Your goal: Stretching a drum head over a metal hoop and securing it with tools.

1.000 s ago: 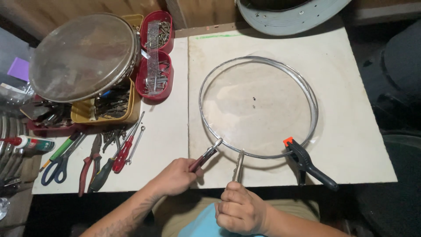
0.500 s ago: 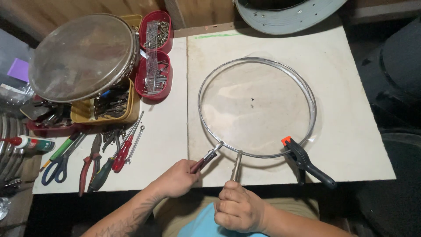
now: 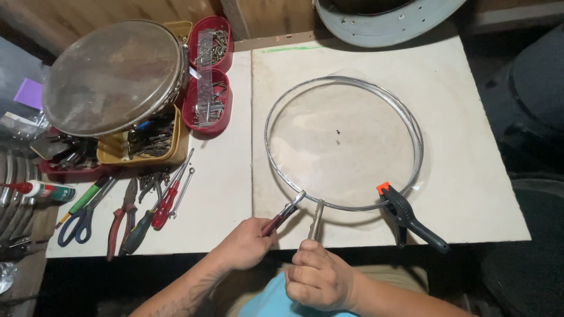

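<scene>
Tabletop hoop (image 3: 343, 144) (beyond both hands).

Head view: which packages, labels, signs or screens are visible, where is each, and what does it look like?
Glue tube: far left edge of the bench, lying on its side; white body, red cap, dark green printed label.
Purple card or packet: upper left, beside the round metal lid; small, flat, plain purple; what it is cannot be told.
No signs or screens.

soft, even light falls from above onto the pale table (image 3: 482, 176), which reads bright while the edges sink into dark; faint glare runs along the metal hoop (image 3: 411, 117); focus is sharp, shadows short, corners slightly stretched
</scene>
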